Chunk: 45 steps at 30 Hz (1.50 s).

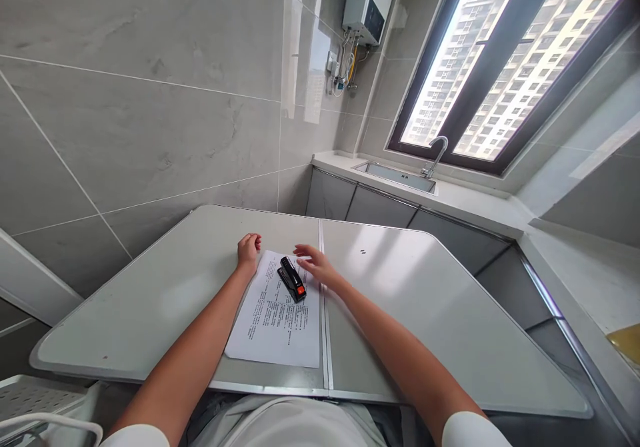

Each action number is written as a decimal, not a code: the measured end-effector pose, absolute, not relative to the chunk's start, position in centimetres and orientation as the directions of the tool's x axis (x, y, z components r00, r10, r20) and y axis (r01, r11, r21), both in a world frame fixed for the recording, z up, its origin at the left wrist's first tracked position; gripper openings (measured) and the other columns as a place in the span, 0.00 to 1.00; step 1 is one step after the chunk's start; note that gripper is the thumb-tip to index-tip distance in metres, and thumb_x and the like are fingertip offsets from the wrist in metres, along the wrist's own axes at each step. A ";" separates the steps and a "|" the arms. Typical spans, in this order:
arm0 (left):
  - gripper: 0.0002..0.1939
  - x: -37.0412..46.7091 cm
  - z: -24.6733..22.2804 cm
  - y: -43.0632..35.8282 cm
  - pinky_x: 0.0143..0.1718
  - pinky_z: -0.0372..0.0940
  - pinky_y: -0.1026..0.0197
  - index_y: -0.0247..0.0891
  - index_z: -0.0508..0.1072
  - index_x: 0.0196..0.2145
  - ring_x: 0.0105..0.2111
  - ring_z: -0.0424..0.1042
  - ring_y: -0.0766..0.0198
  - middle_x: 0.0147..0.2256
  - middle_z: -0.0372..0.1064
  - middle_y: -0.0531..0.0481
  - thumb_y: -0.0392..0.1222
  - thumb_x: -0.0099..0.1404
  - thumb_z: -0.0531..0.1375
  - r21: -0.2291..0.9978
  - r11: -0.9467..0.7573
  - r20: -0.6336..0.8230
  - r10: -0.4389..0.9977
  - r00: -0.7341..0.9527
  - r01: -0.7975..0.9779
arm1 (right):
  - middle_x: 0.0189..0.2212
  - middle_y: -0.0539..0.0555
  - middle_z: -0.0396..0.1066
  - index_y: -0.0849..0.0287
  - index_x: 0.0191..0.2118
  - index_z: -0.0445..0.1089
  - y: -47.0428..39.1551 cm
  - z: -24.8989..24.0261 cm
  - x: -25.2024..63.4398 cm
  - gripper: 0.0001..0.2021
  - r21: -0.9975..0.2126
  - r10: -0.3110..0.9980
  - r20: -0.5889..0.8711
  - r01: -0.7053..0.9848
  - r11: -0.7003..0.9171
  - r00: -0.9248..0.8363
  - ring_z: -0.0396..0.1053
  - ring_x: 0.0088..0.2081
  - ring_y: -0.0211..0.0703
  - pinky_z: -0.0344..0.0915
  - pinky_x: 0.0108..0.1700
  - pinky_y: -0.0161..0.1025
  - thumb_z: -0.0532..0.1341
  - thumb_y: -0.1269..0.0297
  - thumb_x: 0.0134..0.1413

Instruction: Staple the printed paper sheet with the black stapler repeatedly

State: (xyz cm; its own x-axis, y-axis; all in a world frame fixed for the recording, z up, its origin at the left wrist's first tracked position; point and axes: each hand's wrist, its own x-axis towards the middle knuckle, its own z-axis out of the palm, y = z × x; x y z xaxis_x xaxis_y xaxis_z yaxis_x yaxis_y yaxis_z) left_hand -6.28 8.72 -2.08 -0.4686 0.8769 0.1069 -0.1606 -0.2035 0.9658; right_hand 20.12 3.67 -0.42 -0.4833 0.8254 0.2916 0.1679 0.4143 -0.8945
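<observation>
A black stapler [292,279] with a red-orange patch at its near end lies on the printed paper [280,340]. Whether the paper is one sheet or a stack, I cannot tell. My left hand [249,250] rests at the paper's far left corner, its fingers curled into a loose fist with nothing showing in them. Just right of the stapler, my right hand [316,265] hovers over or rests on the paper's far right corner. Its fingers are stretched toward the stapler, with no grip on it.
The pale folding table [390,327] has a metal-edged seam down its middle. Small dark marks [363,252] show on its right half. Beyond stand a counter with a sink [397,176] and a faucet [438,154]. A white rack [45,397] is at lower left.
</observation>
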 end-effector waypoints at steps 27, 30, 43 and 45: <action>0.08 -5.2 -1.8 7.6 0.23 0.52 0.64 0.38 0.75 0.25 0.23 0.58 0.68 0.23 0.61 0.53 0.43 0.54 0.59 0.981 -0.176 0.129 0.903 -0.410 -0.078 | 0.33 0.54 0.80 0.57 0.35 0.82 11.4 -0.7 22.1 0.09 -0.627 0.958 0.280 0.744 0.232 -0.062 0.75 0.35 0.44 0.68 0.42 0.37 0.63 0.66 0.51; 0.09 -5.2 -1.7 7.4 0.23 0.51 0.64 0.37 0.75 0.25 0.23 0.57 0.68 0.23 0.60 0.54 0.44 0.54 0.59 0.982 -0.179 0.138 0.898 -0.418 -0.061 | 0.35 0.55 0.80 0.56 0.32 0.82 12.4 -1.0 17.1 0.09 -0.623 0.956 0.263 0.732 0.274 -0.134 0.74 0.43 0.47 0.67 0.46 0.37 0.64 0.72 0.47; 0.08 -5.2 -1.9 7.7 0.21 0.46 0.63 0.38 0.72 0.24 0.21 0.51 0.69 0.22 0.55 0.55 0.43 0.56 0.57 0.986 -0.169 0.151 0.902 -0.404 -0.009 | 0.36 0.52 0.78 0.56 0.31 0.78 11.5 0.5 20.0 0.08 -0.561 0.925 0.280 0.737 0.376 -0.258 0.70 0.37 0.42 0.63 0.44 0.37 0.63 0.73 0.47; 0.09 -5.3 -2.1 7.9 0.21 0.45 0.63 0.39 0.72 0.24 0.20 0.50 0.69 0.22 0.54 0.56 0.44 0.56 0.57 0.987 -0.160 0.146 0.906 -0.397 -0.001 | 0.31 0.52 0.76 0.56 0.29 0.75 10.0 0.3 24.1 0.07 -0.553 0.936 0.285 0.762 0.337 -0.207 0.68 0.34 0.42 0.61 0.39 0.37 0.60 0.72 0.46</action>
State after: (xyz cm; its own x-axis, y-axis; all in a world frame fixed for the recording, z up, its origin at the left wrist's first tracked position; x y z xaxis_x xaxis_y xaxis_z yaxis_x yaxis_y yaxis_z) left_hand -5.28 7.89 -2.08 -0.3971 0.9060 0.1463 -0.0011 -0.1599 0.9871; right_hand 24.08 10.02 0.26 -0.2074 0.9358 0.2852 0.7618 0.3374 -0.5530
